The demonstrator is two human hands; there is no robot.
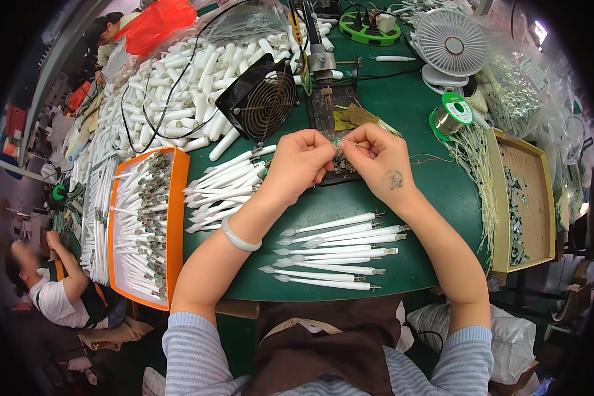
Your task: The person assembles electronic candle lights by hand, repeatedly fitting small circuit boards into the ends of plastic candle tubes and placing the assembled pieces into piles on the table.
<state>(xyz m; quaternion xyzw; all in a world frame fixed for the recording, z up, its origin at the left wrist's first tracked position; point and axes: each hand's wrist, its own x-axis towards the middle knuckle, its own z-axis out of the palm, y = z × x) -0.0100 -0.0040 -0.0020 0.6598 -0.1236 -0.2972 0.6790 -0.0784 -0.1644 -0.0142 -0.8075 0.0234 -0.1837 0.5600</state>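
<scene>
Above the green table, my two hands meet in front of a soldering iron [323, 66] fixed upright on a stand. A small green circuit board [337, 142] sits between my fingertips. My left hand [300, 162] pinches it from the left, fingers curled in. My right hand [379, 155] is closed, thumb and forefinger pinching a thin wire [352, 143] at the board. Between my forearms lie several slim white candle-like sticks [340, 249] with flame-shaped tips and small boards at their right ends. Another bunch of white sticks [228, 181] lies beside my left forearm.
An orange box [181, 218] full of sticks stands left, by piled white tubes [178, 86]. A black fan [261, 99] sits behind my left hand. Right are a solder spool [452, 115], white fan [451, 43], wire bundle [478, 178] and box of small boards [534, 204]. Another person [66, 284] sits left.
</scene>
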